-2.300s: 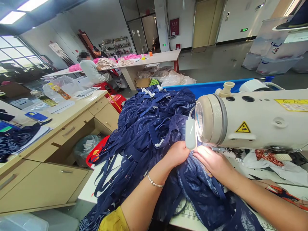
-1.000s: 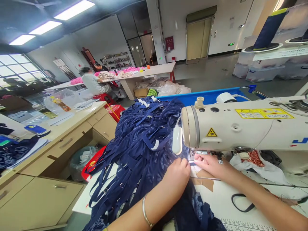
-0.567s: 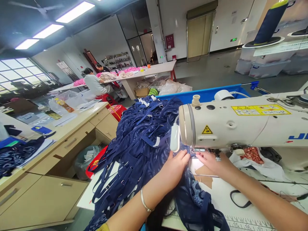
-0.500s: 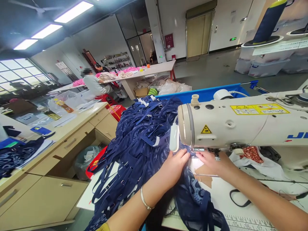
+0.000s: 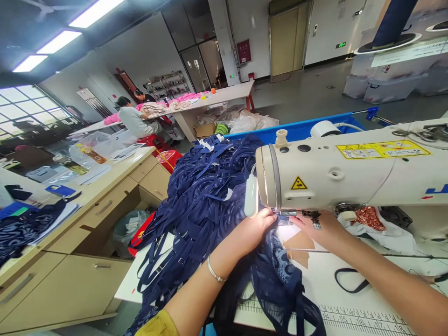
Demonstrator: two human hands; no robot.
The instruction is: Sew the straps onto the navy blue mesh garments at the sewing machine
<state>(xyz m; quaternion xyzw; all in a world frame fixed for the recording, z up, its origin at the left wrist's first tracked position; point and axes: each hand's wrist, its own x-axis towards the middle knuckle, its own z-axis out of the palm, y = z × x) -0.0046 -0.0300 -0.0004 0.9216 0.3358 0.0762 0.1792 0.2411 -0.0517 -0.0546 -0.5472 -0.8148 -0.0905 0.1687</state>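
Note:
My left hand (image 5: 257, 229) is closed, its fingers bunched on the edge of a navy mesh garment (image 5: 280, 261) just left of the needle area. From the right, my right hand (image 5: 318, 228) reaches under the head of a white sewing machine (image 5: 315, 175), its fingertips pinching the same fabric beside the presser foot. The machine head and a metal attachment partly hide those fingers. Below my hands the garment's patterned part and straps hang toward the front edge. A large heap of navy strapped garments (image 5: 206, 200) lies against my left forearm.
A white lamp (image 5: 251, 196) hangs by the machine head. Printed ruler marks run along the white sewing table (image 5: 336, 298), where a black strap loop (image 5: 351, 281) lies. A drawer desk (image 5: 66, 228) stands left, a blue cart (image 5: 297, 127) behind. Two people sit at a far table.
My left hand has shifted slightly toward the needle, and its fingers are drawn closer together. The right hand stays at the fabric by the presser foot. The camera view has tilted a little.

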